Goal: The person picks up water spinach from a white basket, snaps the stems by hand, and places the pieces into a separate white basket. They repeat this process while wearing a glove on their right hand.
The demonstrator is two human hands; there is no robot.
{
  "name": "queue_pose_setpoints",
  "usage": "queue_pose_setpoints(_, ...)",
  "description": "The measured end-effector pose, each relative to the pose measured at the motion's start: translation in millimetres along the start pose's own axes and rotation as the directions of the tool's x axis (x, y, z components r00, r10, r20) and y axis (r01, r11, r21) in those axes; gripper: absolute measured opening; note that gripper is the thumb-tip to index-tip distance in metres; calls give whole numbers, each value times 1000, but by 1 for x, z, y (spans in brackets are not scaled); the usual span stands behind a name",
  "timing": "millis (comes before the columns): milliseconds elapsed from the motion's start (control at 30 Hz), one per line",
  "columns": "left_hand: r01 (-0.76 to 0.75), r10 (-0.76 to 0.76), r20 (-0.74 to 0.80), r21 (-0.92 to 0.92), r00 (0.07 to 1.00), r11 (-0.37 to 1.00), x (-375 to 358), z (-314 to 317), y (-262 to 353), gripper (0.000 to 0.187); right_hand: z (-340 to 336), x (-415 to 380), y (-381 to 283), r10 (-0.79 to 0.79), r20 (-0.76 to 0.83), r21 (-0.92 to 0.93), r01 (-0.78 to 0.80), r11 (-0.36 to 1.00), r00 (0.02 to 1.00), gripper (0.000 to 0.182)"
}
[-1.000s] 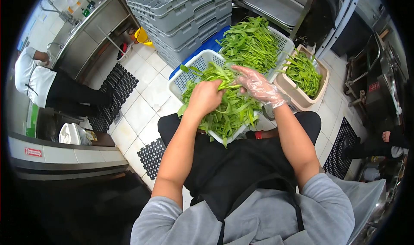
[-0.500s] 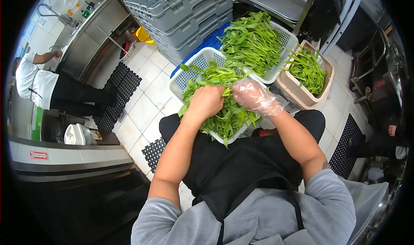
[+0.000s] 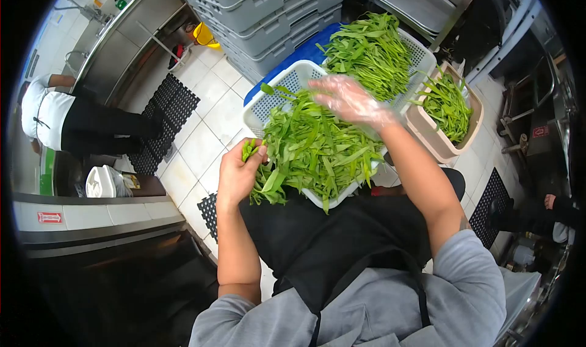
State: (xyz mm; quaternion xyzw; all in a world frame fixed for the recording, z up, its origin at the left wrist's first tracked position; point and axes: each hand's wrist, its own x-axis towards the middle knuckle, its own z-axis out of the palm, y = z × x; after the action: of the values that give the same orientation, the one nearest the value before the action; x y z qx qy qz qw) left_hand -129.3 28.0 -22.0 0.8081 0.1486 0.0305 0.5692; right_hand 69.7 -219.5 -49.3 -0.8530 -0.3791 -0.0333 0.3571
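My left hand [image 3: 239, 170], bare, is closed around a small bunch of green water spinach stems [image 3: 248, 150] at the left rim of the near basket. My right hand [image 3: 354, 100] wears a clear plastic glove and hovers over the far right part of that basket, fingers stretched out and a little blurred. Heaped long-leaved water spinach [image 3: 323, 151] fills the near white perforated basket [image 3: 259, 116], with leaves hanging over its front edge by my lap. Behind it, a second white basket [image 3: 422, 59] holds another pile of water spinach [image 3: 372, 54], stems lying side by side.
To the right stands a beige bin [image 3: 425, 133] with more greens. Grey dishwasher racks [image 3: 262, 23] are stacked behind, beside a blue surface [image 3: 256, 90]. A person in white [image 3: 49, 112] stands at the left by a steel counter. Black mats [image 3: 165, 121] lie on the tiled floor.
My hands were together at the basket's middle and have parted. The left moved left and down with the stems; the right rose slightly and its fingers opened out.
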Motion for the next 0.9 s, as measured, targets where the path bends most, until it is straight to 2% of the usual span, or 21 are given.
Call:
queue_pose_setpoints(33, 13, -14, -16, -106, 1000, 994, -2, -2, -6, 18, 14, 10, 10, -15, -81, 35, 18, 999, 997, 34)
queue_pose_setpoints(67, 46, -47, -4, -124, 999, 991, -2, -5, -12, 15, 27, 21, 28, -37, -68, -28, 35, 999, 997, 34)
queue_pose_setpoints(100, 44, -46, -10, -156, 999, 987, -4, -7, -13, 15, 33, 28, 34, 60, 95, -128, -47, 991, 994, 32)
queue_pose_setpoints(167, 38, -43, -18, -221, 999, 974, -8, -10, -16, 14, 41, 33, 46, 291, 370, -360, -152, 920, 882, 29)
queue_pose_setpoints(267, 19, -27, -34, -219, 999, 976, -7, -13, -31, 11, 53, 22, 53, 309, 396, -442, -115, 890, 865, 24)
queue_pose_setpoints(367, 14, -24, -56, -170, 998, 985, -1, -10, -34, 12, 50, 17, 58, 233, 281, -442, -90, 893, 931, 19)
queue_pose_setpoints(400, 17, -25, -56, -138, 998, 990, 1, -8, -33, 12, 45, 13, 56, 107, 237, -398, -4, 917, 966, 16)
queue_pose_setpoints(500, 21, -28, -54, -142, 998, 990, 13, 6, -25, 15, 26, 13, 45, 62, 250, -446, 58, 893, 966, 19)
queue_pose_setpoints(533, -30, 20, -61, -166, 998, 986, 18, 14, -24, 16, 18, 12, 37, 106, 241, -437, 10, 900, 965, 17)
queue_pose_setpoints(633, -112, 107, -41, -130, 993, 985, 28, 31, -13, 19, -1, 7, 17, 176, 203, -239, -125, 963, 963, 21)
queue_pose_setpoints(733, -209, 214, -43, 100, 976, 973, 31, 36, 8, 22, -11, -6, 15, 52, 52, -90, -48, 995, 997, 23)
queue_pose_setpoints(767, -245, 255, -40, 174, 966, 954, 31, 38, 12, 22, -15, -13, 14, 32, 26, -96, -29, 995, 999, 26)
queue_pose_setpoints(800, -317, 334, -72, 183, 940, 931, 33, 41, 13, 22, -23, -17, 6, 10, 0, -102, -10, 995, 1000, 29)
queue_pose_setpoints(900, -325, 345, -76, 196, 935, 925, 29, 43, 39, 21, -44, -31, -10, -46, -98, -74, 39, 996, 994, 29)
